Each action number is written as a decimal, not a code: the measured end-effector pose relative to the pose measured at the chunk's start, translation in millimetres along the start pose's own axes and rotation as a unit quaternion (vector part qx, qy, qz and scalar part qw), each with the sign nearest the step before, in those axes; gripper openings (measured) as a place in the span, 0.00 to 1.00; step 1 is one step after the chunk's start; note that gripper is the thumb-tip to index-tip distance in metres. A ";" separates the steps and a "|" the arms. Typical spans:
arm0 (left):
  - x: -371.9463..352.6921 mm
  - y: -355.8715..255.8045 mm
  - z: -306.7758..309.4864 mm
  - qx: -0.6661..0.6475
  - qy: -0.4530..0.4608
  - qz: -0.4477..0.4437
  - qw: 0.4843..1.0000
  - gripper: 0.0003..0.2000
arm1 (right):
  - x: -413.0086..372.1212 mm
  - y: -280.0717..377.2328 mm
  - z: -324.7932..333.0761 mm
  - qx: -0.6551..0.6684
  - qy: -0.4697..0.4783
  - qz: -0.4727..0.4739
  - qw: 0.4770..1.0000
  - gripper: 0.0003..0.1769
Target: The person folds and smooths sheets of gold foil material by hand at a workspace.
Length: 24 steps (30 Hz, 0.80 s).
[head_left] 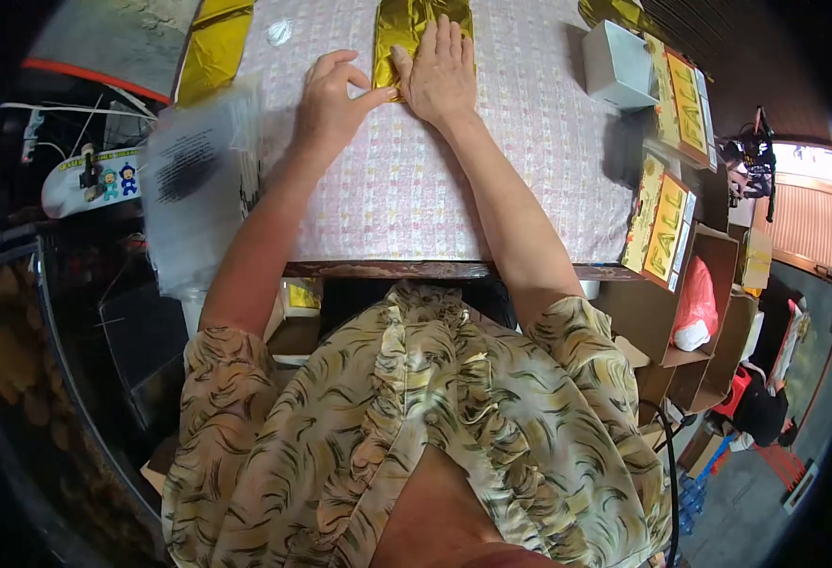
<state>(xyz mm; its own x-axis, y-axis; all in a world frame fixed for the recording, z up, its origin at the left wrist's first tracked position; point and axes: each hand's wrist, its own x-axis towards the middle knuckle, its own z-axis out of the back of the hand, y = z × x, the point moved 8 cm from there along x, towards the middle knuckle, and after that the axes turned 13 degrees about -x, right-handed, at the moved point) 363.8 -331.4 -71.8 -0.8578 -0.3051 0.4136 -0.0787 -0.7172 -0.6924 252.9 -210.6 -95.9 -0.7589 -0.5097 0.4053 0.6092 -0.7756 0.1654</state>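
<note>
Gold foil (405, 28) lies at the far middle of the tabletop (435, 208), on a pink-and-white checked cloth, with both hands at its near end.

Nearest the camera is the person's patterned blouse (416, 417), close against the tabletop's near edge. Both forearms reach forward across the cloth.

Left hand (333, 102): it rests on the cloth just left of the foil. Its fingers are curled and the thumb is stretched toward the foil's near left corner. It cannot be determined whether the thumb pinches the foil or only touches it.

Right hand (441, 71): it lies flat on the foil, palm down. Its fingers are straight and held together, pointing away from the person, and they grip nothing. Its thumb meets the left thumb at the foil's near edge.

Left of the tabletop, a blurred stack of clear bags (194, 175) overlaps the cloth's edge. At the right edge, a yellow pack (667, 222) printed "FALL" stands upright, with an open carton (719, 260) holding a red bag (695, 303) beside it.

Farther away, a white box (617, 64) sits on the cloth at the right, next to a second yellow pack (686, 104). A second foil strip (212, 47) lies along the far left edge of the cloth, well apart from the hands.
</note>
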 end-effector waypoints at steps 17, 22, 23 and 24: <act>20.8 1.9 -50.3 0.240 0.232 -0.089 0.938 0.32 | 8.4 -8.4 -0.4 0.021 -0.007 -0.026 0.999 0.41; 19.6 0.5 -48.3 0.210 0.215 -0.095 0.949 0.36 | 27.6 -62.5 17.9 -0.056 -0.170 0.009 0.984 0.21; 20.3 -1.4 -47.8 0.217 0.219 -0.092 0.947 0.37 | 35.6 -77.5 14.2 0.001 -0.086 -0.024 0.996 0.18; 19.7 -1.6 -48.5 0.223 0.225 -0.090 0.944 0.38 | 44.0 -87.7 11.9 0.056 0.001 -0.058 0.997 0.15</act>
<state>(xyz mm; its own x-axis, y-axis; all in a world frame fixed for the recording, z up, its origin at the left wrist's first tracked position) 322.4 -305.9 -91.2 -0.9879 0.0719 0.1378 -0.1079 -0.9554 -0.2751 168.8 -160.5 -81.8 -0.8258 -0.4198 0.3767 0.5395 -0.7827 0.3104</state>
